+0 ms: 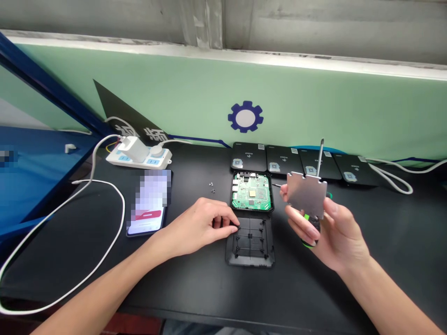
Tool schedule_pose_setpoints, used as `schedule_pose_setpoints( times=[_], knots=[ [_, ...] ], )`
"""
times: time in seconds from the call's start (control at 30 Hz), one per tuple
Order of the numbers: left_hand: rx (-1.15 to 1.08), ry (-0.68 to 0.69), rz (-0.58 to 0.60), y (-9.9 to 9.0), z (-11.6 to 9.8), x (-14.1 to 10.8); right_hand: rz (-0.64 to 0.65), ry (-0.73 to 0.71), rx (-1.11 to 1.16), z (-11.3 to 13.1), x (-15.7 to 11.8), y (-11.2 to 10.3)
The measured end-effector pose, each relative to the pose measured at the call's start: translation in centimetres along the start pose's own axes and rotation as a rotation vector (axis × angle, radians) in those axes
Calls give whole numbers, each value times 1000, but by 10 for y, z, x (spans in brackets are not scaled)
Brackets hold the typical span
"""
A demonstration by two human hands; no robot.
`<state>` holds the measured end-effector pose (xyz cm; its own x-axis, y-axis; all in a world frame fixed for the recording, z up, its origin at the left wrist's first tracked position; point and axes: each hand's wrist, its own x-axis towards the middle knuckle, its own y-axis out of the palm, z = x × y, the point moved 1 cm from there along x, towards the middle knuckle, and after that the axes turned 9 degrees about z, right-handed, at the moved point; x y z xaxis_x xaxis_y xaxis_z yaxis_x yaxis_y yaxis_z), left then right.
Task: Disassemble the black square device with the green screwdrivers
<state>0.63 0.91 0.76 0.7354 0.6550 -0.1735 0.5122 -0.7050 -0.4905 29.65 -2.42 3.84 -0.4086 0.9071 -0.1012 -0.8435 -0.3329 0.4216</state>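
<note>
My right hand is raised above the desk, closed around a screwdriver with a black and green handle, its shaft pointing up. Between the fingers and thumb of that same hand is a flat silver metal plate with notched edges. With thumb and fingers closed, my left hand is at the upper left corner of a black plastic cover, which lies inner side up. Just behind the cover lies an opened black box with a green circuit board inside it.
Several small screws lie left of the board. A phone and a white power strip with a cable are on the left. Several black boxes line the green partition.
</note>
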Motion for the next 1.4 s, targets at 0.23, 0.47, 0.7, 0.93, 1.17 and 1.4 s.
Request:
schedule_pose_setpoints(
  times=[0.23,0.47,0.7,0.93,1.17,1.4],
  knots=[
    [-3,-3,-1,0,0,0,-23,21,-118,-5,2,-6],
    [-18,-74,-9,-3,-7,-1,-35,-19,-381,-17,-2,-17],
    [-7,-92,-159,-9,-9,-4,39,-85,-774,-16,-5,4],
    [-19,-10,-178,-9,-14,-2,135,-112,-1028,-22,-8,14],
    [44,-25,-43,-9,-15,-3,196,-39,-1159,-27,-8,10],
    [34,-39,-7,-5,-10,-2,247,4,-1219,-29,-8,10]
  ],
)
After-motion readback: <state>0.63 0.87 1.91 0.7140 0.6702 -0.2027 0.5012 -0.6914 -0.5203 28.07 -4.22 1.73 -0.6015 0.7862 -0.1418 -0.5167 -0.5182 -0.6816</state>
